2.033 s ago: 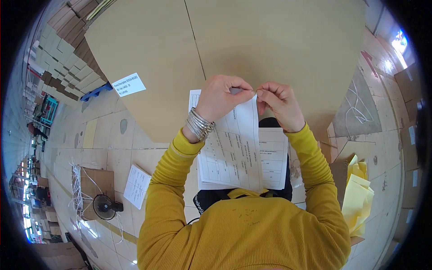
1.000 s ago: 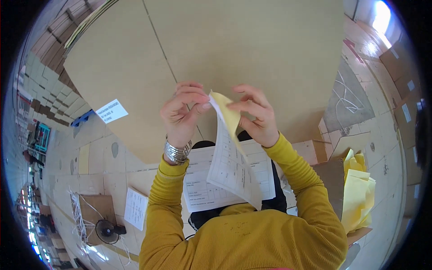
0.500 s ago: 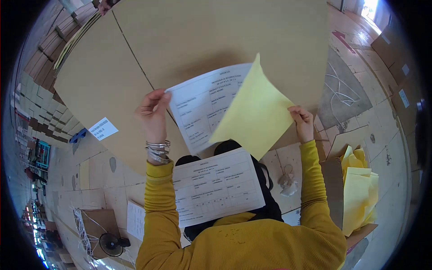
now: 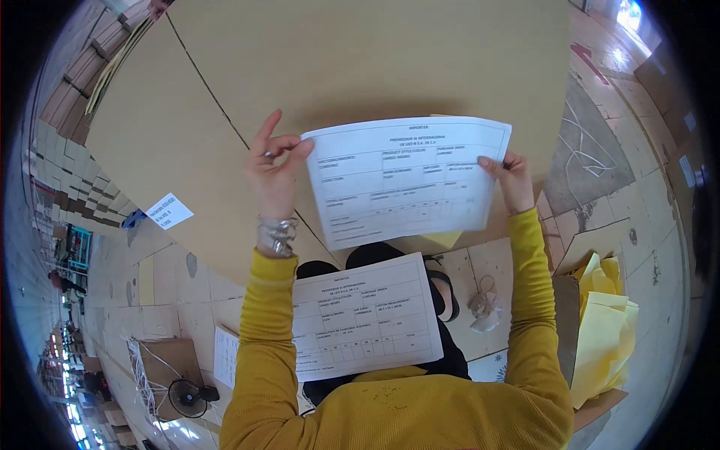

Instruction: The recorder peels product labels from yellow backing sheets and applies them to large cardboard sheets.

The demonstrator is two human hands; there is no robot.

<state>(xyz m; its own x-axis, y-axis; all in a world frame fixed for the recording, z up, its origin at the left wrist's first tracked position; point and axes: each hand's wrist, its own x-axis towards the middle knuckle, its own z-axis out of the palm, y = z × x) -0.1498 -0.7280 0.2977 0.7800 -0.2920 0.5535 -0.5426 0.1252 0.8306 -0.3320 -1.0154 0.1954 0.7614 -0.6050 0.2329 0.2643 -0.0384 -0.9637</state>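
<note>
A printed white label sheet point(image 4: 405, 184) is held up over the brown cardboard. My left hand point(image 4: 276, 171) pinches its top left corner between thumb and a bent finger, with another finger raised. At the right edge, my right hand point(image 4: 516, 178) grips the sheet with the thumb on its front. Part of a yellow backing sheet point(image 4: 442, 239) peeks out below the label; the rest is hidden behind it, and whether a hand holds it I cannot tell. A similar stack or sheet of printed labels point(image 4: 367, 319) lies on my lap.
Large flat cardboard point(image 4: 420, 60) spreads ahead, bearing a small white label point(image 4: 170, 211). On the right stands an open carton point(image 4: 566, 319) with crumpled yellow sheets point(image 4: 604, 337). A small black fan point(image 4: 187, 397) is at lower left. Another person's hand point(image 4: 159, 7) touches the cardboard's far left edge.
The yellow sheet has gone from in front of the label to mostly behind it. My right hand now grips the label's right edge, and the label is spread out facing me.
</note>
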